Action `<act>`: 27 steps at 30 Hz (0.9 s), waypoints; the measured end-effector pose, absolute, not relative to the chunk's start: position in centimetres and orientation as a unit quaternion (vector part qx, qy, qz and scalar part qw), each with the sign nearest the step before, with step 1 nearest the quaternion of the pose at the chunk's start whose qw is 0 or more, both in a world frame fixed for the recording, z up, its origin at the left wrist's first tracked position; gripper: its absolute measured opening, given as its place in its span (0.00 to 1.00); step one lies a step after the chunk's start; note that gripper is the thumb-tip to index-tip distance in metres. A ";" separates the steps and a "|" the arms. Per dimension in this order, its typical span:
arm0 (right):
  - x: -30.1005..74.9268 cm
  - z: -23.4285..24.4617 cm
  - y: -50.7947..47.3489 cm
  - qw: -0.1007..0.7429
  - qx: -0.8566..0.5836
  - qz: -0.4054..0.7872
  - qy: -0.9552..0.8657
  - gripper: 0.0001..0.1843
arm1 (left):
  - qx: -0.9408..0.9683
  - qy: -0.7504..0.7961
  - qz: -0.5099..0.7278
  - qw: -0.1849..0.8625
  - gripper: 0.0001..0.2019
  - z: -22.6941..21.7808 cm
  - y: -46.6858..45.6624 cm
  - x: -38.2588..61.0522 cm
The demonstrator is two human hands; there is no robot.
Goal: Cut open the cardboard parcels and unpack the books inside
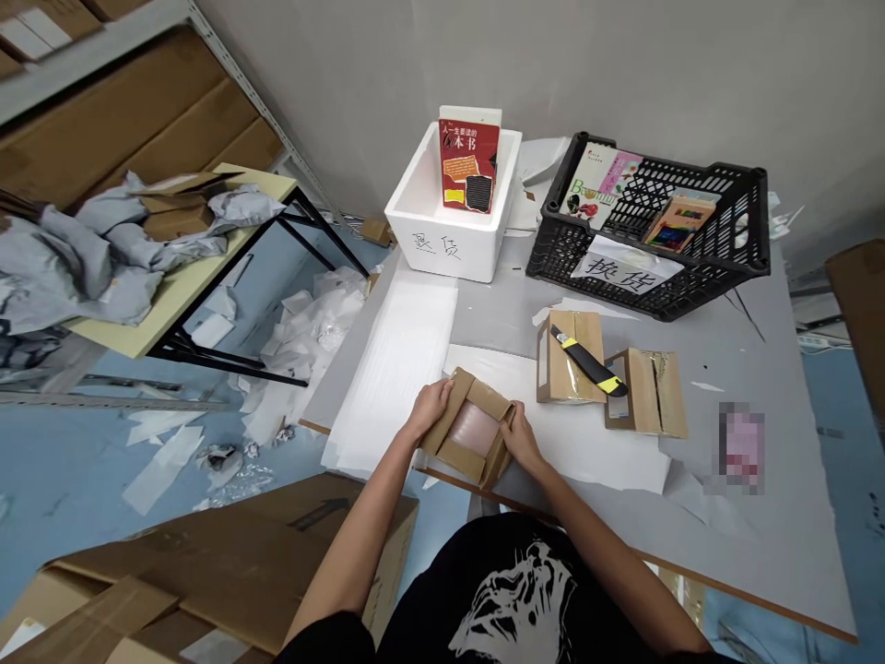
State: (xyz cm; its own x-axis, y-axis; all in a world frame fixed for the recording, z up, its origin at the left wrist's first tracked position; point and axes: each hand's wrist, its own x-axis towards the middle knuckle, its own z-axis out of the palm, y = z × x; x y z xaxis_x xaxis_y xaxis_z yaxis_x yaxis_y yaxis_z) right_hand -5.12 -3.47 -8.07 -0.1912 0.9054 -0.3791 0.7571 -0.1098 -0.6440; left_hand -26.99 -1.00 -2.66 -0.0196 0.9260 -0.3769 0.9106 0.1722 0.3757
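Observation:
A small cardboard box (465, 382) is held at the table's front edge, its flaps spread and something pinkish and smooth (474, 428) showing inside. My left hand (430, 408) is closed on the box's left flap. On the opposite side my right hand (520, 435) grips the right flap. Beyond my right hand, a black and yellow utility knife (589, 363) lies across a cardboard box (568, 387). Another taped cardboard box (667, 406) stands just right of it.
A white foam bin (442, 251) with a red book (466, 157) stands at the back; beside it is a black plastic crate (622, 295) with books. White foam sheets (401, 341) cover part of the table. Grey parcels (89, 249) fill a side table; a large carton (277, 535) stands lower left.

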 end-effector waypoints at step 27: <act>-6.2 -1.2 4.2 -0.106 -0.514 0.275 -0.806 0.18 | 0.824 0.548 -0.045 0.133 0.13 -2.4 -11.6 -21.3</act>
State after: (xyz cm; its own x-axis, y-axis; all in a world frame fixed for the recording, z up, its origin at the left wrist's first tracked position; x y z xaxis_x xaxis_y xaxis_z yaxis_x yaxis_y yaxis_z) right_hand -6.23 4.24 -1.21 -0.4491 0.7698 -0.4535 0.8865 0.3208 -0.3334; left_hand -21.31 -11.55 -2.39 0.3943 0.8922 -0.2204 0.9162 -0.3628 0.1702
